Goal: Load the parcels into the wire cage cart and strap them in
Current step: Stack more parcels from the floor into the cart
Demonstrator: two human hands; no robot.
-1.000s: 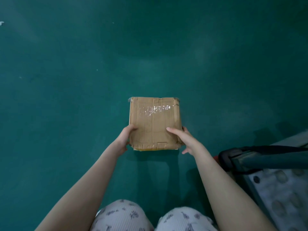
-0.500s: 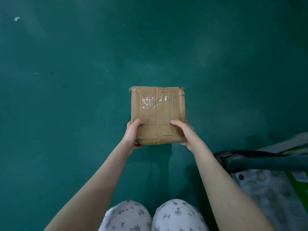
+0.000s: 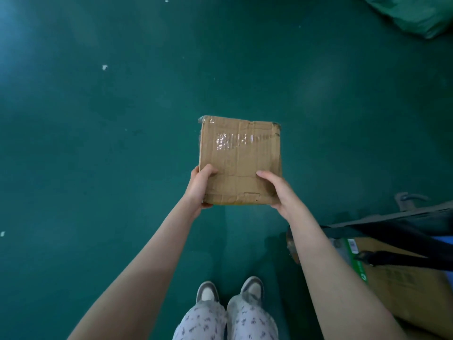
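1. We hold a taped cardboard parcel (image 3: 240, 160) at centre view, flat face up, above the green floor (image 3: 98, 143).
2. Our left hand (image 3: 199, 187) grips its 7 o'clock corner, thumb on top.
3. Our right hand (image 3: 279, 192) grips its 5 o'clock corner likewise.
4. At 4 o'clock, a larger cardboard box (image 3: 397, 278) lies under a black strap (image 3: 404, 258).

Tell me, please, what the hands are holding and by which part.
Both hold one cardboard parcel: the left hand grips its near left corner, the right hand its near right corner, thumbs on top.
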